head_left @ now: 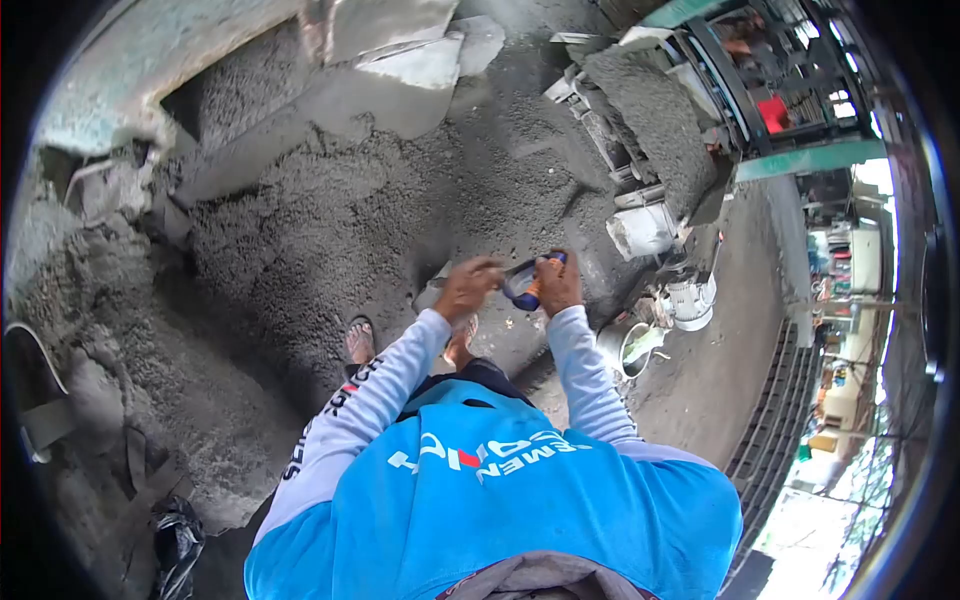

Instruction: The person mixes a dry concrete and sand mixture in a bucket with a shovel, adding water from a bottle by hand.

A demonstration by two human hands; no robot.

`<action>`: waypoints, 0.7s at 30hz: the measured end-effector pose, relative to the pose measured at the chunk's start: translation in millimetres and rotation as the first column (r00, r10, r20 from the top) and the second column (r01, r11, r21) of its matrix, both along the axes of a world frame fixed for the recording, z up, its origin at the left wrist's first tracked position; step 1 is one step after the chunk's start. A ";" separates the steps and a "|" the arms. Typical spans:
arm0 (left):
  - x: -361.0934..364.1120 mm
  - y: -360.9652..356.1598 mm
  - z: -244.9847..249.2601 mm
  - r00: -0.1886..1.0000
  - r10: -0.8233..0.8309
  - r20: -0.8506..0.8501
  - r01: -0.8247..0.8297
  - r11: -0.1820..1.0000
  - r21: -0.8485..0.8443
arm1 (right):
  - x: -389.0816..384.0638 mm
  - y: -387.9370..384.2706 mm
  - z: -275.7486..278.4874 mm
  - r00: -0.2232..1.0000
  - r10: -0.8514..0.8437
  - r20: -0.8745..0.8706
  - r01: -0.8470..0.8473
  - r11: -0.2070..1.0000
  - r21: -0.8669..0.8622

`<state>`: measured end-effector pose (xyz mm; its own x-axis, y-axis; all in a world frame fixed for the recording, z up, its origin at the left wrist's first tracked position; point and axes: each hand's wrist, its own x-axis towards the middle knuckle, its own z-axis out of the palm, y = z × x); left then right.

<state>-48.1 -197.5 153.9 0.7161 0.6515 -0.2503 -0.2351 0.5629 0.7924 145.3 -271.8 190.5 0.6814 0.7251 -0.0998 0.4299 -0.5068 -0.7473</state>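
In front of my body, at the middle of the head view, both hands meet around a small dark blue, loop-shaped thing with an orange grip (pixel 524 286). My right hand (pixel 560 280) is closed around its orange and blue side. My left hand (pixel 470 287) has its fingers curled at the loop's left end, where a dark strip runs between the hands. Its exact kind I cannot make out. Behind my left wrist a flat grey piece (pixel 430 290) shows in part. My sandalled feet stand below on the grey, gritty floor.
Heaped wet-looking grey mix (pixel 310 210) covers the left floor. Slabs (pixel 400 75) lean at the back. A machine with a mix-filled trough (pixel 655 125) stands at upper right, above a motor (pixel 690 302) and a bucket (pixel 625 350). A black plastic bag (pixel 178 545) lies lower left.
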 end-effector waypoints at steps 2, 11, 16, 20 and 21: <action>-52.4 6.4 -60.0 0.981 0.136 -0.137 -0.155 0.979 -0.136 | 7.2 16.4 2.1 1.000 -0.004 0.028 0.003 1.000 0.017; -383.0 -152.5 -330.5 0.648 0.132 -0.750 -0.753 0.263 -0.603 | 33.2 88.6 32.0 0.920 -0.239 -0.310 0.238 0.970 -0.044; -435.3 -229.3 -324.2 0.685 -0.140 -0.715 -0.696 0.166 -0.699 | 39.6 91.1 36.2 0.889 -0.293 -0.353 0.298 0.954 -0.044; -445.2 -207.1 -353.2 0.942 0.200 -0.270 -0.277 0.007 -0.961 | 47.5 81.9 -5.6 0.896 -0.171 -0.409 0.240 0.963 0.122; -427.0 -182.5 -349.6 0.917 0.127 -0.378 -0.390 0.081 -0.917 | 23.1 82.7 0.3 0.931 -0.143 -0.336 0.202 0.968 0.148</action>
